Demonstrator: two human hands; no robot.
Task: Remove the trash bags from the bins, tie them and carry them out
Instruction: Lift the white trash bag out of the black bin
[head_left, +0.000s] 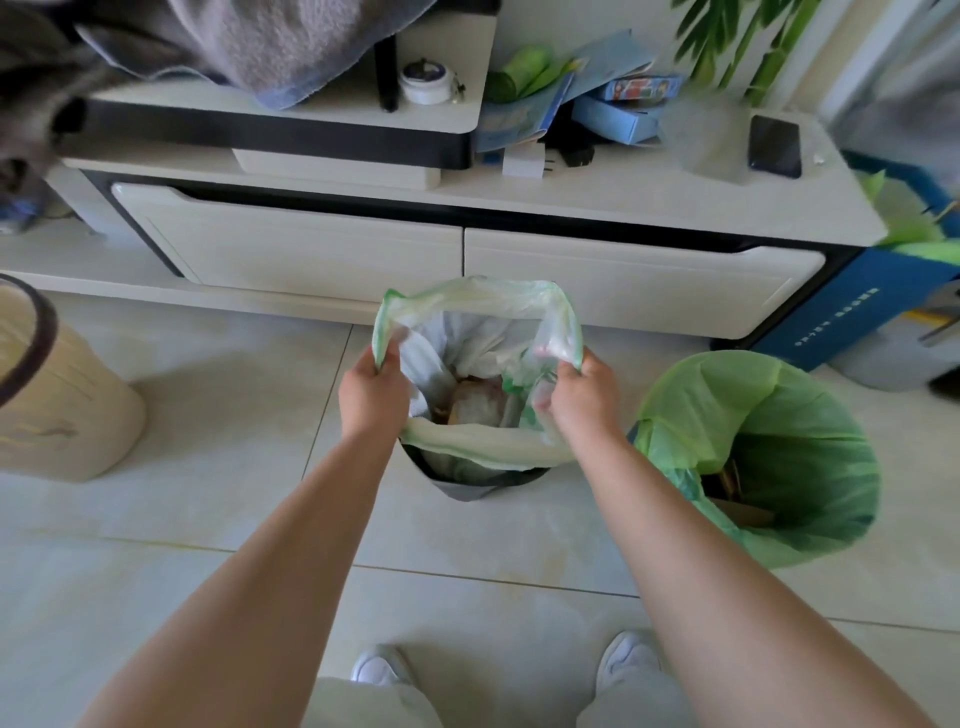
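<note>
At the centre of the frame, the left hand (373, 396) is clenching the left edge of a pale green bag (483, 312), and the right hand (583, 397) is gripping the bag's right edge, fingers curled into the plastic. Between them the bag's mouth is standing open, its far rim rising toward the cabinet (311, 249) and its near rim sagging over the front of a dark bin (470, 483), which is showing only as a grey lip below the plastic. Inside the bag, crumpled white paper and brownish scraps are lying in a heap. To the right of centre, a second bin (810, 551) is sitting on the tiled floor (208, 519), wholly covered by a brighter green liner (779, 415) folded over its rim, with brown cardboard pieces showing at the bottom. The two bins are standing near each other but not touching. At the left edge, a beige bin (62, 415) with a dark rim is standing well apart from both. Along the top of the frame, a grey towel (270, 47) is hanging over the cabinet's upper shelf, a white jar (427, 82) is sitting beside it, and blue boxes (618, 117), a green roll (519, 73) and a black phone (774, 145) are lying on the cabinet top toward the upper right. At the bottom edge, two white shoes (626, 660) are showing below the forearms.
</note>
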